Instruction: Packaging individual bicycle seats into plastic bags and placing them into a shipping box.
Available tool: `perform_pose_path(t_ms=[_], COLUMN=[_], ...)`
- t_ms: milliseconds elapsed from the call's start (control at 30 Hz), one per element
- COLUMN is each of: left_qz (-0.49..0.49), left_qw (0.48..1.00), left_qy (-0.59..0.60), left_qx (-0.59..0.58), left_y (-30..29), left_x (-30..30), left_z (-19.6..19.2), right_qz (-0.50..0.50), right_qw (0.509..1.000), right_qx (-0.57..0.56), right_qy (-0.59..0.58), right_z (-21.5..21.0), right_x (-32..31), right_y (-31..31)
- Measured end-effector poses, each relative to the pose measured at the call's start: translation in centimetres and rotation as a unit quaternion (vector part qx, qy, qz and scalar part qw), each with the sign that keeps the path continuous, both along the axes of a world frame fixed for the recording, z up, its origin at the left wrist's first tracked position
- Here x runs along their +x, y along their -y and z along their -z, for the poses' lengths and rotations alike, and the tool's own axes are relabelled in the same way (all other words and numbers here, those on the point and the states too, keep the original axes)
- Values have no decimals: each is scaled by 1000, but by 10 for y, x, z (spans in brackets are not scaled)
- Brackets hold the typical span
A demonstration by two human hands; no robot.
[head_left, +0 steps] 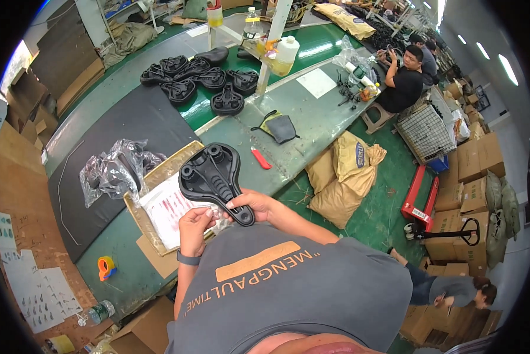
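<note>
A black bicycle saddle (209,177) is held underside up in front of my chest, its narrow nose toward me. My right hand (256,205) grips it near the nose, thumb across the underside. Just left of the nose, my left hand (195,226) has thumb and fingertips pinched together; whatever is between them is too small to make out. Below the saddle lies a shallow cardboard tray (153,177) holding white sheets (161,215) with red print. Clear plastic bags (114,171) lie crumpled beside the tray.
Several black saddles (197,76) are piled across the green table (217,133). A red-handled cutter (261,158) and a dark cloth pouch (279,127) lie to the right, orange tape (105,268) to the left. Stuffed sacks (344,177) stand on the floor; a co-worker (403,76) sits beyond.
</note>
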State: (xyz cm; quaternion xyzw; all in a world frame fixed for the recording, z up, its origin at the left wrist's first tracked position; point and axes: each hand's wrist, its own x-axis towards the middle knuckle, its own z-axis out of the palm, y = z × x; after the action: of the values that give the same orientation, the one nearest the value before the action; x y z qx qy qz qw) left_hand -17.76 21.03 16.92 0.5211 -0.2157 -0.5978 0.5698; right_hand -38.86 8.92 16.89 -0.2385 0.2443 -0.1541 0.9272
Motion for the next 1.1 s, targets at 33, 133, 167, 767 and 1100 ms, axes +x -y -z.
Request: perform_pose_path(t_ms=[33,133,167,767,1100], left_qz=[0,-2,-2,-114,-85], left_qw=[1000,999,998,985,979], left_qy=[-3,-47,-49,-114,89], left_qx=[-3,-26,-27,-58,-163], left_y=[0,-2,-4,50,64], left_x=[1,6,12,7,30], left_z=[-2,-2,3,-45,-68], right_qz=[0,29,29,42,14], right_qw=[1000,1000,1000,935,683], right_qx=[-3,1,0,-350,-683], right_qy=[-3,10,8,-50,-259], right_z=[1,0,-3,-46,-63], right_x=[-2,-11,-14,-47,-44], right_y=[0,2,5,-10,-18])
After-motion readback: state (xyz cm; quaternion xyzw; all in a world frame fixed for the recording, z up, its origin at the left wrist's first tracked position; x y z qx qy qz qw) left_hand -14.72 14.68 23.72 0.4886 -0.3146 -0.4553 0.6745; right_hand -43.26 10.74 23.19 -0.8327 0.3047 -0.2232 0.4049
